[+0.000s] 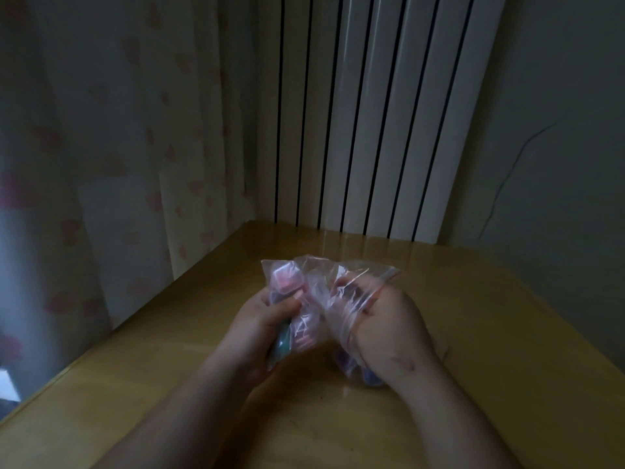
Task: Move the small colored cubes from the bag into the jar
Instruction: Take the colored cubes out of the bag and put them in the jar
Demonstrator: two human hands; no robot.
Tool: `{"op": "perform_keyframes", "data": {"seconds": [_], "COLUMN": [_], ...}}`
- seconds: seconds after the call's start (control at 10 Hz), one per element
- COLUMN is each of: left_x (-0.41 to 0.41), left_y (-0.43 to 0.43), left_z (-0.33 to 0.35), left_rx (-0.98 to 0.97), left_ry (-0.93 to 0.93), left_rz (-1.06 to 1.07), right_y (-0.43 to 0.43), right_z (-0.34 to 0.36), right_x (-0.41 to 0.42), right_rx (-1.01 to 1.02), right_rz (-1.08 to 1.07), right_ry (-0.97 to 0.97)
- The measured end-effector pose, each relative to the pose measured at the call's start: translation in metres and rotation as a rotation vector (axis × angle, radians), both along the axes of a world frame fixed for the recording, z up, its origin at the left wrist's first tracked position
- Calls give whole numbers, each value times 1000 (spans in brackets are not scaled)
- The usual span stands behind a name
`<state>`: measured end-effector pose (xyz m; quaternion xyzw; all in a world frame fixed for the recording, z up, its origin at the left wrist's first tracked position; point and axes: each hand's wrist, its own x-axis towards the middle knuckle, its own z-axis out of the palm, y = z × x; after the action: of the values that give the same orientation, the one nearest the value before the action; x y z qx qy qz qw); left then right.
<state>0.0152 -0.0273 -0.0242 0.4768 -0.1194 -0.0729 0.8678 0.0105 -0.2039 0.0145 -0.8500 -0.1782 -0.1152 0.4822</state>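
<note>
A clear plastic zip bag (318, 289) with small colored cubes inside is held above the wooden table (473, 333). A pink cube (283, 279) shows through the plastic near the bag's upper left, and a teal one (280, 346) sits low by my left palm. My left hand (257, 330) grips the bag from outside, around the cubes. My right hand (389, 330) has its fingers inside the bag's mouth, with the plastic stretched over them; what the fingers hold is hidden. A few bluish cubes (351, 367) lie under my right wrist. No jar is in view.
A white ribbed radiator (372, 113) stands behind the table's far edge. A light curtain with pink hearts (118, 147) hangs along the table's left side. A plain wall (558, 130) is at the right. The scene is dim.
</note>
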Motion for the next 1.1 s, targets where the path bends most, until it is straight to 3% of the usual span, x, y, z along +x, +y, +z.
{"op": "perform_keyframes", "data": {"seconds": [0.1, 0.2, 0.3, 0.4, 0.5, 0.8, 1.1], "left_x": [1, 0, 1, 3, 4, 10, 9], "left_y": [0, 0, 0, 0, 2, 3, 6], "left_z": [0, -1, -2, -2, -3, -2, -4], "left_rx": [37, 47, 48, -24, -120, -320, -338], "left_ry": [9, 21, 21, 5, 35, 90, 125], "left_rz": [-19, -52, -21, 72, 171, 332, 382], "right_y": [1, -5, -3, -2, -5, -18, -24], "right_z": [-5, -8, -4, 1, 8, 6, 8], "right_x": [3, 4, 2, -5, -9, 6, 7], "right_rx": [-66, -106, -24, -118, 54, 166, 161], "right_rz": [0, 171, 154, 20, -51, -275, -388], "right_ry": [75, 81, 27, -117, -62, -111, -148]}}
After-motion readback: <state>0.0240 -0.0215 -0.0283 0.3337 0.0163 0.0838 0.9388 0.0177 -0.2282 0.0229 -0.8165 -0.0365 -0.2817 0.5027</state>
